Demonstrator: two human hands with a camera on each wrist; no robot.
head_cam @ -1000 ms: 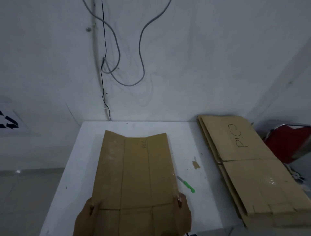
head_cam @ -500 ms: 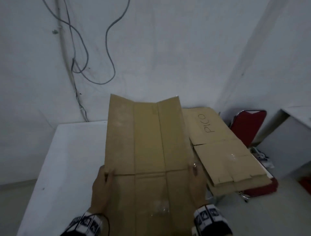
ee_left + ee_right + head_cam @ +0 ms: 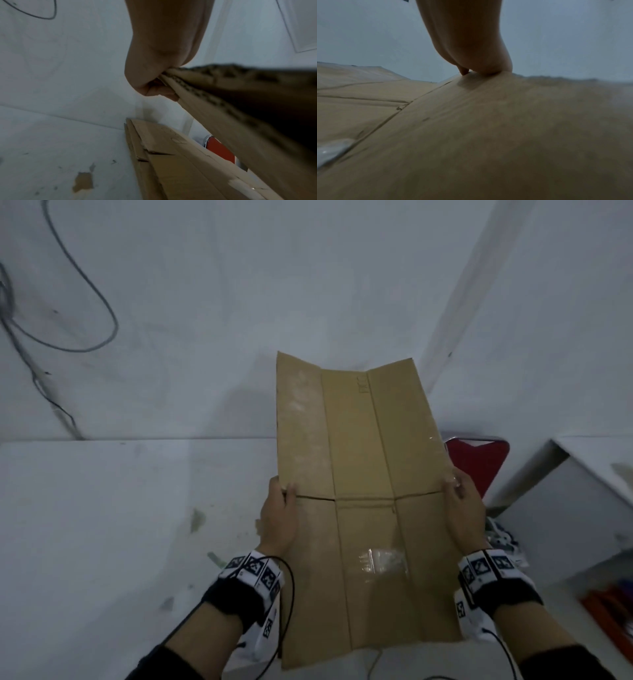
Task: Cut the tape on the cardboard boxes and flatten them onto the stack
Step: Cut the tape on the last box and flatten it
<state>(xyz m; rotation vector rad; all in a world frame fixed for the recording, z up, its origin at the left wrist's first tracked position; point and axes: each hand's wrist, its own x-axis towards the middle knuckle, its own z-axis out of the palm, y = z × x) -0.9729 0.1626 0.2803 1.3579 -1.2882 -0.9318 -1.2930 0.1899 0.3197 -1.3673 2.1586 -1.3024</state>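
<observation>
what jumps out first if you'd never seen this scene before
A flattened box fills the middle of the head view, held in the air by its side edges: left hand, right hand. Below it, the left wrist view shows the stack on the white table. A red chair shows behind.

A white table [image 3: 102, 525] fills the left half of the head view, scuffed and chipped. In the left wrist view a stack [image 3: 171, 162] of flattened cardboard lies on its right edge, lower centre of frame.
</observation>
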